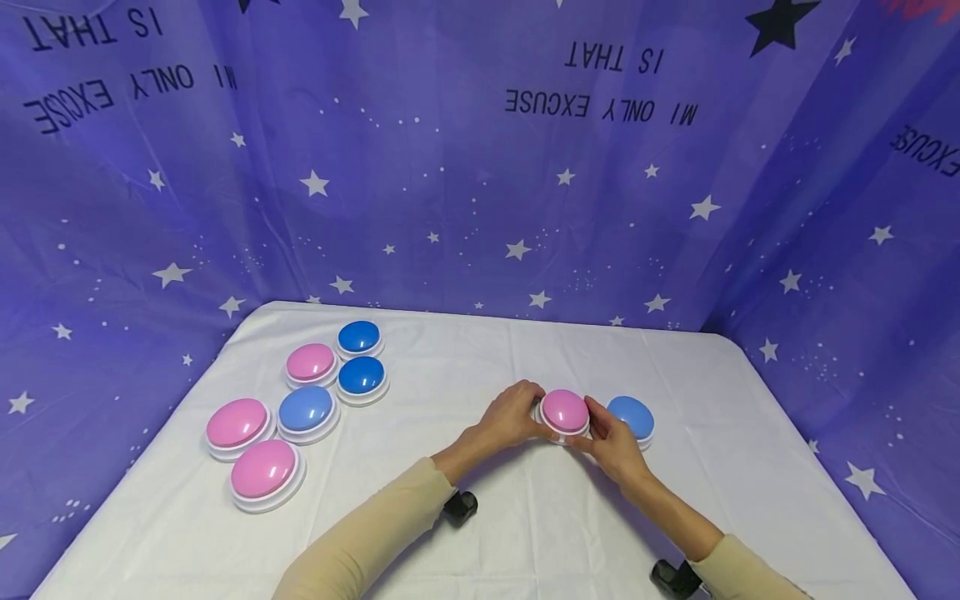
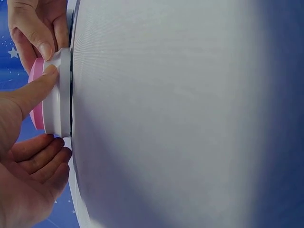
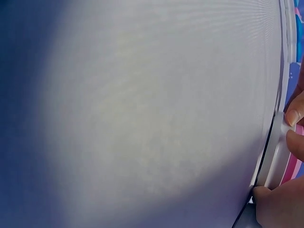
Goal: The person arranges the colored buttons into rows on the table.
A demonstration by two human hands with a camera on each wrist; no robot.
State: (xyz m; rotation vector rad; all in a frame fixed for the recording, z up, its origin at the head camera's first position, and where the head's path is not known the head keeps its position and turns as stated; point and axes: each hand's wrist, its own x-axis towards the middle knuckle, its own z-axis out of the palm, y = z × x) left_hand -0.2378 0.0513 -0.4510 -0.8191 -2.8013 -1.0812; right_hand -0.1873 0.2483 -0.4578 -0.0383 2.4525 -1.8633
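A pink domed push button (image 1: 566,410) with a white round base sits right of the table's middle, between both hands. My left hand (image 1: 512,415) holds its left side, thumb at the near edge and fingers round the side. From the right, my right hand (image 1: 615,446) grips the same button, its thumb also at the near edge. In the left wrist view the button's white base (image 2: 57,104) stands on the cloth, or very close to it. A light blue push button (image 1: 632,417) stands just beyond the right hand, partly hidden by it.
At the table's left, several push buttons stand close together: pink ones (image 1: 264,469), a light blue one (image 1: 305,408) and dark blue ones (image 1: 362,375). White cloth (image 1: 465,350) covers the table. A purple star-printed curtain (image 1: 450,200) encloses the back and sides.
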